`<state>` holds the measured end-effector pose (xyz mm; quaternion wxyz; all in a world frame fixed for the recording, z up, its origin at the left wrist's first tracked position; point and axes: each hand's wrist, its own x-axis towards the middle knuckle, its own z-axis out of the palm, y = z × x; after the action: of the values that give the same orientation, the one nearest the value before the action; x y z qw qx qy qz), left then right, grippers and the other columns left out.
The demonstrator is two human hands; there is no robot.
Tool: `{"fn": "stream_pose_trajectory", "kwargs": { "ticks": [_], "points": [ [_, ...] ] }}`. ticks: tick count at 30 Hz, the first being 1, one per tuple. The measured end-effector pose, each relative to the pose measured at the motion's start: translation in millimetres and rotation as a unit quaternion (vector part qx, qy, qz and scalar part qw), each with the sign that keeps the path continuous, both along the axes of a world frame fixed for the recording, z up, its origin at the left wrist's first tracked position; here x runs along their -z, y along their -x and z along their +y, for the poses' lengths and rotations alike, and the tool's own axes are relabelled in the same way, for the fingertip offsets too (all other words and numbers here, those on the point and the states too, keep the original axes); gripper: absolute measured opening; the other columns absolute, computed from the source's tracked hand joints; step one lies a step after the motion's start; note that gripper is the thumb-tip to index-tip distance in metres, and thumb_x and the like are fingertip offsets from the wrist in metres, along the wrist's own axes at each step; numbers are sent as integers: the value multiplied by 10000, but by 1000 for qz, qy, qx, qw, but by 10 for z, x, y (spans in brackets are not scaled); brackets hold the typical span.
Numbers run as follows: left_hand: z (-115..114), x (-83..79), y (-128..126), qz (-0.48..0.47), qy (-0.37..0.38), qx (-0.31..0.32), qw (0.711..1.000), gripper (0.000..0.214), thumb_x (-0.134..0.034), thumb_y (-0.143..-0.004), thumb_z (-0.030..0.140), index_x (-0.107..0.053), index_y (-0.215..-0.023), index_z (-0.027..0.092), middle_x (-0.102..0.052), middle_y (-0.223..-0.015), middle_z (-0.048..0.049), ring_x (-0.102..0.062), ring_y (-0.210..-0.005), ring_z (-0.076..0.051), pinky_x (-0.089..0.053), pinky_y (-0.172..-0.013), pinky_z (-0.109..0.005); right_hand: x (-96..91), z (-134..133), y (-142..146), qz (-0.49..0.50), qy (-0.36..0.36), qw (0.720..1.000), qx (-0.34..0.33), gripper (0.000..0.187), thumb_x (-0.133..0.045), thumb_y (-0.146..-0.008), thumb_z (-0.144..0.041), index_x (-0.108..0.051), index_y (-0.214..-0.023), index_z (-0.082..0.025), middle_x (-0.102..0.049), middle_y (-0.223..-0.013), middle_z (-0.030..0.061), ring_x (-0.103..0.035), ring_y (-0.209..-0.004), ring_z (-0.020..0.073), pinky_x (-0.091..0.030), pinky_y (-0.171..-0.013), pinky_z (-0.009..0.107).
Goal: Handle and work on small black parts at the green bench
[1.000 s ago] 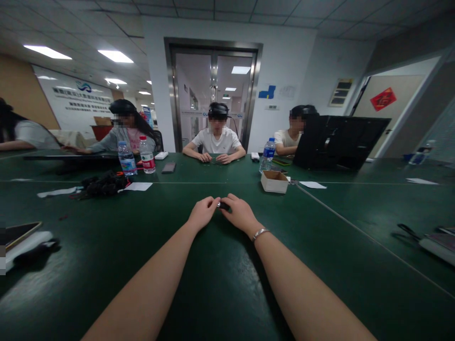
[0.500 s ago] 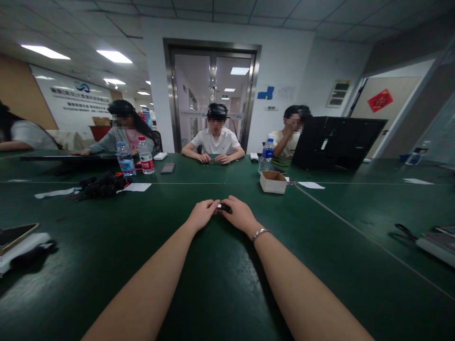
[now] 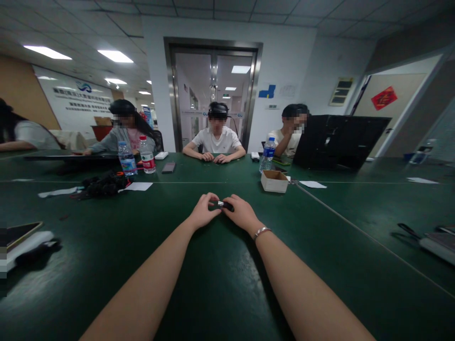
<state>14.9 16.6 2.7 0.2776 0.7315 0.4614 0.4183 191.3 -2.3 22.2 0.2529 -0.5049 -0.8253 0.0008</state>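
Note:
A small black stick with a shiny silver end (image 3: pixel 221 204), perhaps a USB drive or a lighter, is held just over the green table (image 3: pixel 220 274). My right hand (image 3: pixel 241 214) is closed on its black part, the silver end pointing left. Beside that end is my left hand (image 3: pixel 204 211), its thumb and fingers curved and apart, with a gap between them. Whether the left thumb touches the stick I cannot tell. A silver bracelet (image 3: pixel 262 232) circles my right wrist.
Ahead stands an open cardboard box (image 3: pixel 274 182), with a water bottle (image 3: pixel 267 155) behind it. Two bottles and a black tangled bundle (image 3: pixel 104 183) lie ahead left. A black monitor (image 3: pixel 341 142) stands at the right. Several people sit across the table.
My left fingers have spread away from the silver end, and more of the stick shows. My right hand keeps its hold. The view has shifted slightly.

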Motion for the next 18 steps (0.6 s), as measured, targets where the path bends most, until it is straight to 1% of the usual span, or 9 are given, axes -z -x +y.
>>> {"fn": "stream_pose_trajectory", "kwargs": {
  "ticks": [2, 4, 7, 9, 11, 13, 14, 16, 18],
  "points": [
    [-3, 1, 5, -30, 14, -8, 999, 383, -668, -677, 390, -589, -1003, 206, -504, -1096, -65, -552, -925, -175, -454, -823, -302, -6, -3, 3, -2, 2, 1000, 0, 209, -563, -835, -315, -615, -1021, -235, -564, -932, 27, -547, -808, 138, -367, -658, 239],
    [-13, -19, 4, -14, 34, -17, 999, 317, -568, -754, 467, -620, -903, 193, -536, -1008, -62, -552, -899, -181, -446, -824, -312, -11, -10, 13, -10, 1, 1000, -2, 214, -563, -835, -316, -616, -1024, -232, -564, -931, 28, -547, -806, 139, -369, -662, 241],
    [-30, -48, -8, 46, 29, -17, 998, 434, -382, -843, 527, -615, -712, 186, -555, -826, -46, -540, -838, -188, -435, -812, -328, -16, -23, 30, -22, 1, 1000, -7, 212, -554, -840, -315, -619, -1020, -224, -563, -925, 30, -546, -797, 137, -373, -669, 243],
    [-32, -44, -14, 37, 11, -8, 999, 357, -434, -829, 495, -600, -748, 188, -565, -832, -38, -541, -825, -177, -439, -798, -319, -18, -28, 31, -23, 4, 1000, -8, 207, -553, -839, -303, -620, -1019, -225, -562, -935, 30, -548, -799, 132, -374, -675, 240],
    [-26, -28, -13, -15, 4, 3, 1000, 273, -568, -763, 435, -577, -892, 194, -576, -918, -39, -554, -835, -161, -448, -788, -304, -20, -30, 22, -19, 7, 1000, -6, 205, -555, -837, -294, -619, -1019, -226, -562, -943, 31, -552, -805, 131, -376, -678, 238],
    [-20, -18, -9, -57, 19, 1, 998, 356, -626, -721, 416, -545, -987, 194, -582, -950, -45, -564, -824, -156, -453, -771, -297, -20, -28, 14, -13, 7, 1000, -7, 202, -553, -836, -303, -617, -1011, -226, -565, -937, 34, -554, -810, 138, -376, -676, 243],
    [-20, -19, -6, -57, 29, -3, 998, 353, -605, -736, 441, -550, -980, 192, -589, -926, -43, -564, -809, -159, -452, -762, -300, -20, -27, 13, -9, 6, 1000, -10, 195, -555, -833, -302, -613, -1002, -224, -568, -933, 35, -555, -814, 142, -376, -676, 246],
    [-25, -32, -3, -11, 36, -13, 999, 343, -485, -802, 509, -589, -857, 188, -594, -834, -37, -554, -769, -171, -440, -744, -311, -18, -27, 19, 10, 1, 1000, -19, 188, -575, -814, -280, -594, -992, -224, -580, -947, 34, -558, -831, 148, -376, -685, 251],
    [-32, -44, -6, 51, 22, -17, 998, 429, -372, -847, 529, -597, -715, 189, -583, -771, -37, -538, -752, -180, -425, -744, -322, -15, -28, 31, 34, -1, 999, -24, 222, -602, -782, -241, -560, -999, -227, -596, -964, 27, -561, -836, 149, -375, -693, 254]
  ]
}}
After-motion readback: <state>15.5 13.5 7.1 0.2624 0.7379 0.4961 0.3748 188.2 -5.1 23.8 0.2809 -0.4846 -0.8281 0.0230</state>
